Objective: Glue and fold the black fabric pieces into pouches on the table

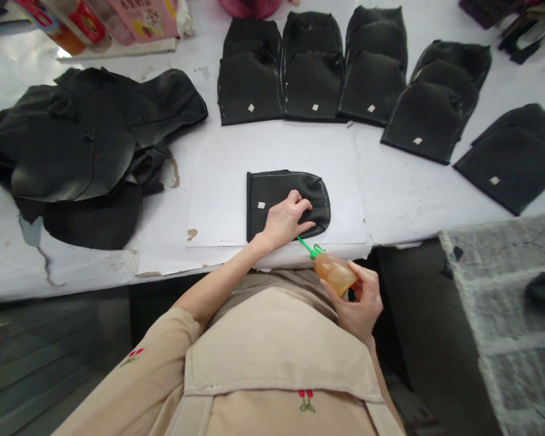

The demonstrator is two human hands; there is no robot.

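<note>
A flat black leather-like piece, rounded at its right end and straight at its left, lies in front of me. It has a small white sticker near the straight end. My left hand rests on the piece with bent fingers, holding it down; what lies under the fingertips is hidden. In my right hand is a squeeze bottle of amber liquid, tilted, with a green nozzle. The nozzle tip points at the piece's near edge, close to my left thumb; whether it touches is unclear.
Overlapping black pieces with white stickers form rows along the back and right. A heap of black pieces lies at left. Bottles and a pink box stand behind it. A grey-white covered surface is at lower right.
</note>
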